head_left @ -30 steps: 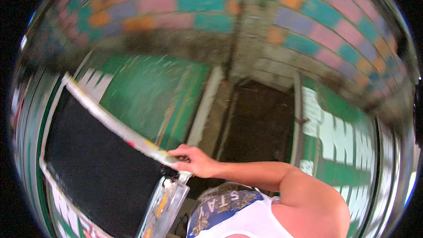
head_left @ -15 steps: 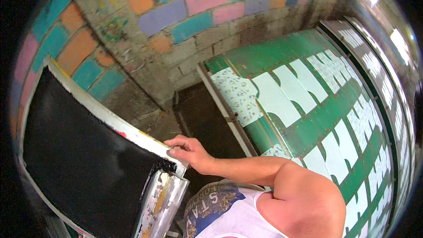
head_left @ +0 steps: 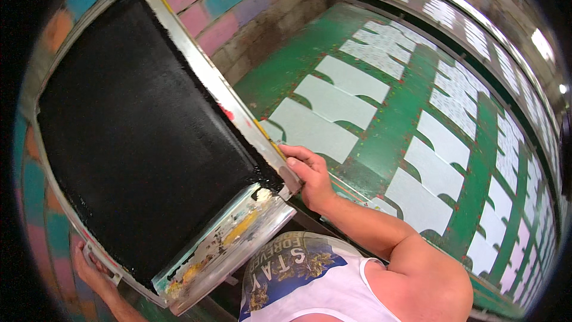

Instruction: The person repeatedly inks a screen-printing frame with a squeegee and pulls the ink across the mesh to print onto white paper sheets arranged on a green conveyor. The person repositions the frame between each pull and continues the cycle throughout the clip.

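Note:
Both of my hands carry a screen-printing frame (head_left: pixel 205 74), its mesh covered in black ink (head_left: pixel 137 125). My right hand (head_left: pixel 314 176) is closed round the frame's right rail near the near corner, thumb on top. At the lower left, my left hand (head_left: pixel 94 267) grips the opposite rail; its fingers are partly hidden beneath. Across the frame's near end lies a paint-smeared metal squeegee (head_left: pixel 238 235), touched by neither hand. The tilted frame hangs in front of my body and covers the near left corner of the green table (head_left: pixel 292 62).
Rows of white cut fabric pieces (head_left: pixel 336 92) and patterned ones (head_left: pixel 381 48) lie on the table. Beyond it, past a dark rail, another long table (head_left: pixel 438 9) holds more pieces. A painted block wall (head_left: pixel 229 0) stands at the far left.
The frame has swung up and right, toward the green table, with my right hand on it. My left hand has come into clear view at its lower left rail.

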Tool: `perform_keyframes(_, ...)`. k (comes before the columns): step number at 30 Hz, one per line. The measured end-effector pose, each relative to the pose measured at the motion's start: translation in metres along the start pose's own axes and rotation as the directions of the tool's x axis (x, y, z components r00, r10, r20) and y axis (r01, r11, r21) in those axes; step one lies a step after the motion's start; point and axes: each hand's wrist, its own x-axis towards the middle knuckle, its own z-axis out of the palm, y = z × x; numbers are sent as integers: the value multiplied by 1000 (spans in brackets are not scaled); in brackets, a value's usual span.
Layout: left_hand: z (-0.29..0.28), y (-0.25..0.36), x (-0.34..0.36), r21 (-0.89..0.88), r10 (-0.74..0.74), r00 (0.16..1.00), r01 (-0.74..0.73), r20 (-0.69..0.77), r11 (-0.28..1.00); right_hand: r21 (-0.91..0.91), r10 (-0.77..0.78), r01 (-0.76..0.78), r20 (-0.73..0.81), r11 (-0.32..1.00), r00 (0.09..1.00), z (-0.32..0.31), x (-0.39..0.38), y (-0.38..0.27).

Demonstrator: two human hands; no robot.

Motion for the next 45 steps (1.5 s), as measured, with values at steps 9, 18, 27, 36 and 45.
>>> perform_keyframes(9, 284, 47, 95, -182, 86, 866, 6, 492, 983, -118, -305, 282, -300, 952, 904, -65, -3, -42)
perform_keyframes(18, 613, 34, 77, -273, 198, 563, 51, 802, 961, -265, -305, 170, -643, 949, 702, -82, -5, -37)
perform_keyframes(27, 773, 9, -1, -244, 211, 185, 176, 960, 954, -305, -265, -27, -864, 952, 428, -54, -40, 33)
perform_keyframes(36, 803, 12, -30, -188, 182, 57, 129, 982, 974, -275, -219, -170, -932, 946, 288, -28, -46, 38)
perform_keyframes(45, 808, 14, -25, -200, 198, 24, 105, 980, 974, -277, -238, -114, -933, 954, 270, -19, -49, 32)
